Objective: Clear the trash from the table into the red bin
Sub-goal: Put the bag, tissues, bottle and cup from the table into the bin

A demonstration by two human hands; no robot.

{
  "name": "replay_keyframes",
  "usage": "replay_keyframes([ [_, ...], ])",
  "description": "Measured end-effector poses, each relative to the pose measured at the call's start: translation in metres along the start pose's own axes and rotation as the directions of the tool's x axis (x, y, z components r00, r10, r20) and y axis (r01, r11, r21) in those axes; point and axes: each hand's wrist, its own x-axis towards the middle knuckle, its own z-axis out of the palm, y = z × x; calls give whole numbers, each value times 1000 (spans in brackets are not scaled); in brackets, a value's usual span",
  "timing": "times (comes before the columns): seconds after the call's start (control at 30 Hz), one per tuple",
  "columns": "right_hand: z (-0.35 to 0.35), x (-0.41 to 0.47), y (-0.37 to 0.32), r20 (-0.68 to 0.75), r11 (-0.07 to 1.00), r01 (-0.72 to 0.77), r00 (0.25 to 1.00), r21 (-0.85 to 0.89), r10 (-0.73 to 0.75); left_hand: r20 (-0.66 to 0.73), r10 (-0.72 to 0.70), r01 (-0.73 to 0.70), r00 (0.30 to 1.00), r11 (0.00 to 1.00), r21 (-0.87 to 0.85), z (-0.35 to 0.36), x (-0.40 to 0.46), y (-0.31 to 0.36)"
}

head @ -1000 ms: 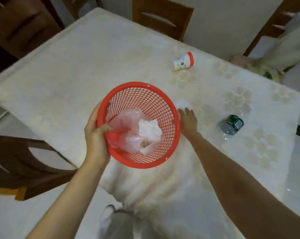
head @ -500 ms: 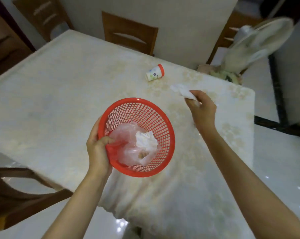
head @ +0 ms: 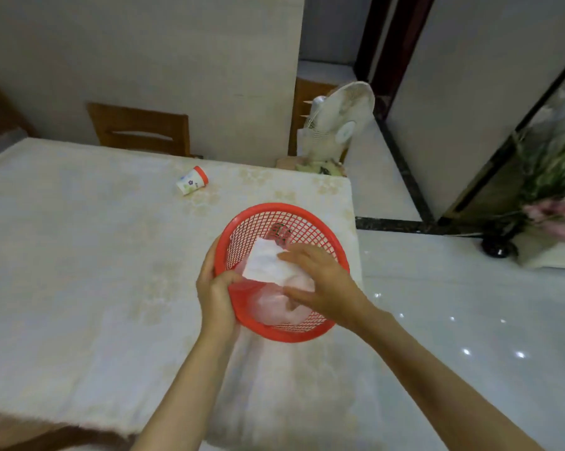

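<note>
My left hand (head: 214,292) grips the left rim of the red mesh bin (head: 310,232), which is held above the right end of the table (head: 63,255). My right hand (head: 323,288) is over the bin's mouth with a flat white tissue (head: 264,265) pinched in its fingers. Under the tissue, a clear plastic bag (head: 274,304) and other white paper lie inside the bin. Through the bin's far mesh a dark green shape (head: 279,230) shows faintly. A small paper cup (head: 192,184) with a red rim lies on its side at the far part of the table.
A wooden chair (head: 141,131) stands at the table's far side. Beyond the far right corner are a white fan (head: 339,122) and another chair. A glossy tiled floor lies to the right, with a potted plant (head: 554,177) by the wall.
My right hand lifted the white tissue off the table and brought it back over the bin. The bin, still in my left hand, moved right toward the table's end.
</note>
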Motion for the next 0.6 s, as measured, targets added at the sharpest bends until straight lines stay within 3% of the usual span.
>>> replay_keyframes([
  [0.1,-29,-31,32,97,998,55,994,-26,-52,-30,41,-41,999,999,0,29,-30,-21],
  [0.33,-91,-63,120,9,1000,16,1000,-9,-16,-230,111,-118,967,993,-16,63,-79,-54],
  [0.47,-91,-48,168,-18,997,17,1000,73,-16,-357,138,-140,924,990,21,66,-88,-61],
  [0.6,-69,-9,209,82,998,7,997,64,-12,-480,173,-174,860,984,43,65,-82,-68],
])
